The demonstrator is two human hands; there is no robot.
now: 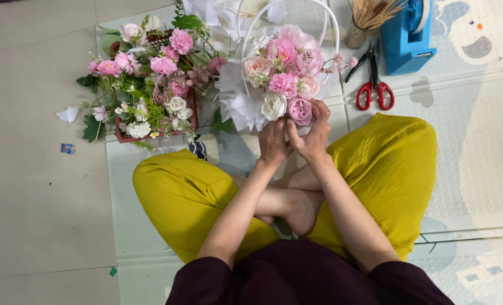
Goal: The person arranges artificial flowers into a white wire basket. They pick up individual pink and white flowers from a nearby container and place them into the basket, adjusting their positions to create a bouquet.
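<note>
I sit cross-legged in yellow trousers on a floor mat. A white basket with a hoop handle (251, 22) stands in front of my knees, filled with pink and white flowers. My right hand (312, 134) pinches a pink rose (300, 110) at the basket's near edge. My left hand (274, 141) presses against the right one just below a white flower (273, 105), fingers closed at the stems. What the left fingers grip is hidden.
A red tray (121, 135) heaped with loose pink and white flowers and leaves lies to the left. Red-handled scissors (374, 87), a blue tape dispenser (406, 36) and a cup of wooden sticks (367, 20) sit at the upper right. A white petal (68, 114) lies on the floor.
</note>
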